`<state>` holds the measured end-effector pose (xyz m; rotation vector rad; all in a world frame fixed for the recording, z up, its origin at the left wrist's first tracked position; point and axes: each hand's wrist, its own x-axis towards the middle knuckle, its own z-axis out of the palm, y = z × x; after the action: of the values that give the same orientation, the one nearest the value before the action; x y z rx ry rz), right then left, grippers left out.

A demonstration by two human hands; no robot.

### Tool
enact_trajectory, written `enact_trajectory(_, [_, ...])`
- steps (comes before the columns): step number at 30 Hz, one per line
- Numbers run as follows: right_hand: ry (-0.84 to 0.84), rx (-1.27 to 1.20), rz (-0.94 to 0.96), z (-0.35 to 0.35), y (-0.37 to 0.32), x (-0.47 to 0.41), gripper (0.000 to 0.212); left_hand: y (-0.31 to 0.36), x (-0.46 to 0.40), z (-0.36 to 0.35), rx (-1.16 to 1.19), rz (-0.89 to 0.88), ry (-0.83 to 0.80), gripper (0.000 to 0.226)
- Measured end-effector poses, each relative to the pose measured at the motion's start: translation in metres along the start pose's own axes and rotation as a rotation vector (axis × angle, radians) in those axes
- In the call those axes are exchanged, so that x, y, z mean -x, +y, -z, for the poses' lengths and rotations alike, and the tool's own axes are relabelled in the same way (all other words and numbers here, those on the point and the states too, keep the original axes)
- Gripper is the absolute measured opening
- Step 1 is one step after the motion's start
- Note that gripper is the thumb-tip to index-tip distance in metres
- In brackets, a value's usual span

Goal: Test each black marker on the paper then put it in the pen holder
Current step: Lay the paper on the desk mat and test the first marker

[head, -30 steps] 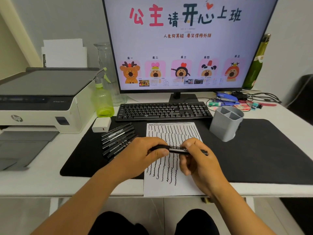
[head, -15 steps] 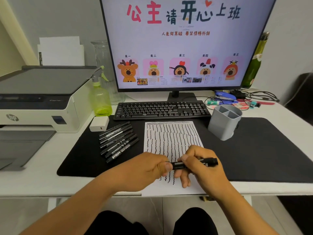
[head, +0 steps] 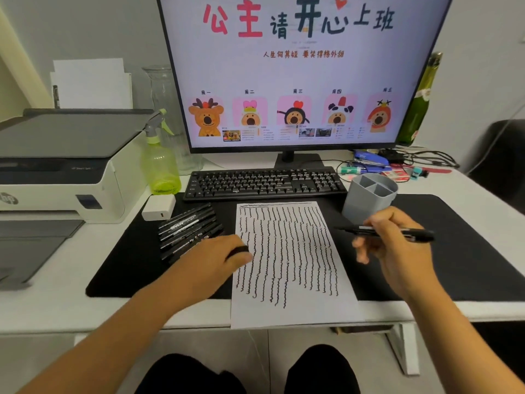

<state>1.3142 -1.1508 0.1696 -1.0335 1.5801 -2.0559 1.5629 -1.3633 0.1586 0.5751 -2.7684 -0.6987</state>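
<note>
Black and uncapped, the marker [head: 383, 231] lies level in the right hand [head: 397, 251] at right of centre in the frame, its thin tip pointing left above the right edge of the paper [head: 287, 251]; the thumb and forefinger pinch its barrel while the other fingers hang loose and blurred below. The left hand [head: 218, 260] rests at the paper's left edge with its fingers curled around a small black piece, apparently the cap [head: 237, 251]. Wavy black lines fill the sheet from top to near the bottom. Just left of the left hand, a row of black markers [head: 187, 226] lies on the dark desk mat [head: 468, 251]. Behind the right hand stands the grey pen holder [head: 366, 200], its compartments showing no pens. Further up sit the keyboard [head: 264, 183] and monitor [head: 298, 66], with a printer [head: 56, 166] at far left
</note>
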Motion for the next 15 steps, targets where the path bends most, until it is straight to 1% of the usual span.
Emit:
enact_trajectory(2, [-0.021, 0.003, -0.014, -0.011, 0.007, 0.003, 0.021, 0.004, -0.012, -0.017, -0.171, -0.059, 0.04, 0.046])
enact_trajectory(5, [-0.024, -0.016, -0.056, -0.026, 0.015, 0.009, 0.019, 0.001, -0.025, -0.038, -0.295, -0.116, 0.084, 0.044])
enact_trajectory(8, [-0.026, 0.001, -0.093, -0.031, 0.021, 0.013, 0.027, -0.009, -0.032, -0.051, -0.31, -0.1, 0.083, 0.043])
enact_trajectory(11, [-0.012, 0.026, -0.109, -0.032, 0.023, 0.015, 0.029, -0.014, -0.037, -0.055, -0.291, -0.079, 0.138, 0.043])
enact_trajectory(13, [0.006, 0.064, -0.128, -0.032, 0.025, 0.015, 0.027, -0.015, -0.041, -0.055, -0.282, -0.056, 0.164, 0.045])
enact_trajectory(15, [0.006, 0.093, -0.131, -0.033, 0.027, 0.017, 0.019, -0.016, -0.045, -0.054, -0.277, -0.042, 0.185, 0.042])
